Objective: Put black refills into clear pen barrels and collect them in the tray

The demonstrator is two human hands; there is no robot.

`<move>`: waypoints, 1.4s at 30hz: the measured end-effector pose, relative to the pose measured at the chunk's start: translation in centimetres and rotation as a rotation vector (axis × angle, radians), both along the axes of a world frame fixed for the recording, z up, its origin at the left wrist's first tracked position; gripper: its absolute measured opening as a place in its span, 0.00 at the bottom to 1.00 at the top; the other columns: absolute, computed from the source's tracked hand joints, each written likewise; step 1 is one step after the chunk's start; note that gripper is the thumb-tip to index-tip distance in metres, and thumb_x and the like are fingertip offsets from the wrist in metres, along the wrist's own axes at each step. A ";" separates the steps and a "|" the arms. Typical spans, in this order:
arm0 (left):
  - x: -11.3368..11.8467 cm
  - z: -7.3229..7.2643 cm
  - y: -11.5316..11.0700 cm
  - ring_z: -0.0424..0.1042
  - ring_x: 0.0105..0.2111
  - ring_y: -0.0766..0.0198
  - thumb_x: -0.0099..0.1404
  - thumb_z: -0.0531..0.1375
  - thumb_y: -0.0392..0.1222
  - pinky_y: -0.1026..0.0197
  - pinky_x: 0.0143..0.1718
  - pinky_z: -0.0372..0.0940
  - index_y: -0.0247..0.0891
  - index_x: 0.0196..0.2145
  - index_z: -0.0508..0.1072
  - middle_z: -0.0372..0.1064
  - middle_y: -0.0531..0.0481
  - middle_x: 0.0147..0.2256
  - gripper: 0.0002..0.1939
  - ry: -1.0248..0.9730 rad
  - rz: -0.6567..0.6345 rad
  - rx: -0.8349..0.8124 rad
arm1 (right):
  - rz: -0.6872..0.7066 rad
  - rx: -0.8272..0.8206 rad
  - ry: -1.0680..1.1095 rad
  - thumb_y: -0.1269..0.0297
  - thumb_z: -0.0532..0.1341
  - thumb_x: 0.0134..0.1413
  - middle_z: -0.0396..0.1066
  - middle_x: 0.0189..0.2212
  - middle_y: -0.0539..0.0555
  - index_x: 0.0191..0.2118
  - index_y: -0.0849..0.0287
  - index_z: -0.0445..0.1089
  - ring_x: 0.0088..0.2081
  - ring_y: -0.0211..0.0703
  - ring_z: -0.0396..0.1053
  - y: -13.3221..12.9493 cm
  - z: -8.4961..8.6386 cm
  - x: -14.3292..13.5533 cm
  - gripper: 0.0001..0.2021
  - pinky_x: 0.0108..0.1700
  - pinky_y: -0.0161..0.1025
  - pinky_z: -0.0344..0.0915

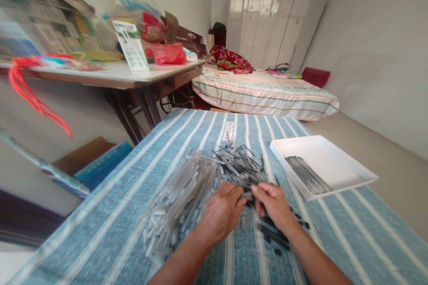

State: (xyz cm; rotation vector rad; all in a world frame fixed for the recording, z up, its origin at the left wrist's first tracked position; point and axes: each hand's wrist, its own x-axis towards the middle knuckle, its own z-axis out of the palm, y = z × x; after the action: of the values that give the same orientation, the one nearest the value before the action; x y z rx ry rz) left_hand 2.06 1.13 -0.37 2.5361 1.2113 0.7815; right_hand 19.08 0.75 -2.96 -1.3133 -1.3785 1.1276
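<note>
My left hand (222, 209) is closed in a pinch, and a short greyish translucent pen part (247, 196) shows at its fingertips. Close beside it, my right hand (272, 202) is also pinched, thumb against forefinger; what lies between those fingers is too small to make out. Left of my hands lies a heap of clear pen barrels (180, 196). Thin dark pen refills (237, 162) are piled just beyond my fingers. Small black pen caps (277, 251) and dark pieces are scattered around and under my right hand.
A shallow white box (347, 162) at the right holds a row of grey pens (306, 173). The striped blue cloth (130, 213) covers the table. A side table (100, 78) with bags stands at the left, and a bed (264, 93) lies beyond.
</note>
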 end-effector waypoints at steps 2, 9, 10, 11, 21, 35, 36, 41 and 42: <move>-0.2 0.2 0.1 0.67 0.36 0.59 0.65 0.51 0.36 0.59 0.37 0.63 0.36 0.34 0.70 0.68 0.46 0.32 0.08 0.057 0.000 -0.032 | -0.014 0.015 0.004 0.49 0.56 0.54 0.62 0.09 0.45 0.17 0.58 0.59 0.11 0.31 0.56 0.1 0.0 0.2 0.22 0.16 0.29 0.52; -0.3 0.2 0.2 0.67 0.31 0.62 0.64 0.52 0.35 0.63 0.31 0.60 0.36 0.28 0.68 0.67 0.48 0.29 0.08 0.107 -0.020 -0.013 | -0.027 -0.022 0.020 0.48 0.57 0.51 0.62 0.08 0.45 0.16 0.58 0.59 0.10 0.30 0.54 0.3 -0.2 0.6 0.22 0.14 0.28 0.51; -0.2 0.1 0.2 0.67 0.31 0.62 0.64 0.52 0.35 0.63 0.31 0.60 0.36 0.27 0.68 0.67 0.48 0.29 0.08 0.101 -0.019 0.003 | -0.028 -0.032 0.026 0.48 0.57 0.51 0.62 0.08 0.45 0.16 0.58 0.59 0.09 0.30 0.54 0.3 -0.3 0.6 0.22 0.14 0.28 0.50; -0.2 0.0 0.1 0.67 0.32 0.62 0.64 0.52 0.35 0.63 0.31 0.60 0.36 0.27 0.68 0.67 0.48 0.29 0.08 0.097 -0.018 0.022 | -0.028 -0.040 0.033 0.49 0.57 0.51 0.62 0.08 0.45 0.16 0.58 0.58 0.09 0.30 0.54 0.4 -0.4 0.6 0.22 0.13 0.28 0.49; 0.2 -0.8 -0.1 0.64 0.30 0.61 0.63 0.52 0.32 0.60 0.33 0.58 0.37 0.25 0.68 0.66 0.48 0.26 0.10 0.120 0.007 0.265 | -0.055 -0.119 0.114 0.49 0.59 0.49 0.61 0.06 0.44 0.16 0.58 0.58 0.07 0.29 0.51 0.3 -0.1 0.5 0.21 0.10 0.27 0.44; 0.7 -0.6 -0.4 0.64 0.29 0.60 0.62 0.53 0.33 0.59 0.33 0.59 0.36 0.27 0.70 0.67 0.47 0.26 0.08 0.061 0.075 0.196 | -0.083 -0.178 0.183 0.48 0.59 0.48 0.60 0.05 0.45 0.17 0.58 0.58 0.06 0.29 0.50 0.1 0.5 0.2 0.21 0.10 0.27 0.41; 0.7 -0.6 -0.3 0.65 0.30 0.60 0.61 0.54 0.34 0.60 0.33 0.59 0.36 0.27 0.70 0.67 0.47 0.27 0.07 0.028 0.085 0.151 | -0.083 -0.155 0.166 0.48 0.58 0.49 0.60 0.05 0.45 0.18 0.58 0.59 0.07 0.29 0.50 0.2 0.5 0.4 0.21 0.10 0.27 0.42; 0.3 -0.6 0.7 0.65 0.26 0.65 0.58 0.58 0.38 0.64 0.29 0.59 0.35 0.27 0.71 0.66 0.52 0.24 0.05 -0.367 0.242 -0.204 | 0.002 -0.023 -0.020 0.51 0.56 0.53 0.62 0.09 0.44 0.21 0.59 0.62 0.10 0.30 0.54 0.1 0.9 1.9 0.18 0.14 0.28 0.50; 0.2 -0.5 0.9 0.63 0.24 0.67 0.57 0.59 0.40 0.65 0.27 0.58 0.35 0.26 0.71 0.65 0.54 0.22 0.06 -0.477 0.284 -0.289 | 0.038 -0.016 -0.076 0.53 0.57 0.53 0.61 0.10 0.44 0.21 0.59 0.62 0.11 0.30 0.55 0.1 1.0 2.1 0.16 0.15 0.28 0.50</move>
State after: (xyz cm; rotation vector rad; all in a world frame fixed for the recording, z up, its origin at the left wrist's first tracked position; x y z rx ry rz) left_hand 2.31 2.06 -0.86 1.8310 1.4005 1.1015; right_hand 21.18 0.87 -1.98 -1.3591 -1.4573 1.1264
